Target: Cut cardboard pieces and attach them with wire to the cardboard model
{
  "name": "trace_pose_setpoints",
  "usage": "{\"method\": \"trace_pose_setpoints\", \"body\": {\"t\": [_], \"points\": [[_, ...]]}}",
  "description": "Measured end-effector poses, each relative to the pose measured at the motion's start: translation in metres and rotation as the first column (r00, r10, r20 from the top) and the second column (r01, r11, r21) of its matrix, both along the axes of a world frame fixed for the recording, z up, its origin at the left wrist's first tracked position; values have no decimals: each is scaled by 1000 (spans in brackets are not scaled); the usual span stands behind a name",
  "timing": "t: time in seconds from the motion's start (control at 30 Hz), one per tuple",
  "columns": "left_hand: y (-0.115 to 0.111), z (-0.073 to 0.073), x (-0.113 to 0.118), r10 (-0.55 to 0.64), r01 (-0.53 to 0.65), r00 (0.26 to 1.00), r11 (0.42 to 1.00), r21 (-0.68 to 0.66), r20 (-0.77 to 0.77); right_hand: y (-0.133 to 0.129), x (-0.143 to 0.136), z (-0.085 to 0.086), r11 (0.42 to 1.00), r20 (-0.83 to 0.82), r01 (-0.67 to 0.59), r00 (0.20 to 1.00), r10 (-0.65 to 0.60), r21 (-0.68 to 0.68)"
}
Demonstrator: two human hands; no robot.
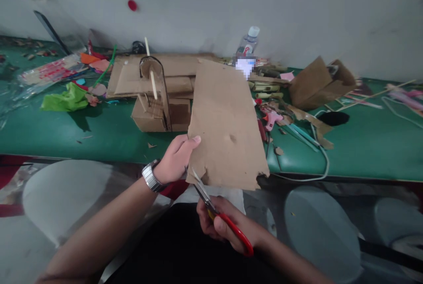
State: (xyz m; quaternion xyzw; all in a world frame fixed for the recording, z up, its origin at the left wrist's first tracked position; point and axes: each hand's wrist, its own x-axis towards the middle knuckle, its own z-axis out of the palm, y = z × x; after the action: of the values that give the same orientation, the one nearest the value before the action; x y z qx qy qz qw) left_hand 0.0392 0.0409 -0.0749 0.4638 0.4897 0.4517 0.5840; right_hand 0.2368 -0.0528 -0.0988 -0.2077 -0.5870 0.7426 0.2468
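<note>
My left hand [176, 158], with a metal watch at the wrist, grips the left edge of a large brown cardboard sheet [228, 121], thumb on its face. The sheet is tilted up before me, its lower right corner ragged. In my right hand [218, 224] are scissors [233, 229] with red handles. Their blades are parted at the sheet's lower left corner, one blade lying over its face. Behind the sheet, a cardboard model [150, 114] stands on the green table, with an arched upright and a pale stick through it; the sheet hides part of it.
The green table [109, 138] bears a green plastic bag [66, 99], a pink glue gun [273, 118], an open cardboard box [317, 83], a bottle [247, 43] and scraps. Stools [320, 231] stand below its front edge. A wall rises behind.
</note>
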Motion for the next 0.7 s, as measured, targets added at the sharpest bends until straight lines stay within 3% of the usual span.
{"method": "trace_pose_setpoints", "body": {"t": [0.17,0.5,0.7], "points": [[1,-2,-1,-15,15,999,1000,18,-34,-5,1,-2,997,5,16,1000,-16,-70],[3,-2,-2,-61,60,996,998,17,62,-5,6,4,992,27,45,999,-42,-115],[4,-3,-1,10,-10,1000,998,56,-8,-6,5,1,985,36,53,998,-47,-166]]}}
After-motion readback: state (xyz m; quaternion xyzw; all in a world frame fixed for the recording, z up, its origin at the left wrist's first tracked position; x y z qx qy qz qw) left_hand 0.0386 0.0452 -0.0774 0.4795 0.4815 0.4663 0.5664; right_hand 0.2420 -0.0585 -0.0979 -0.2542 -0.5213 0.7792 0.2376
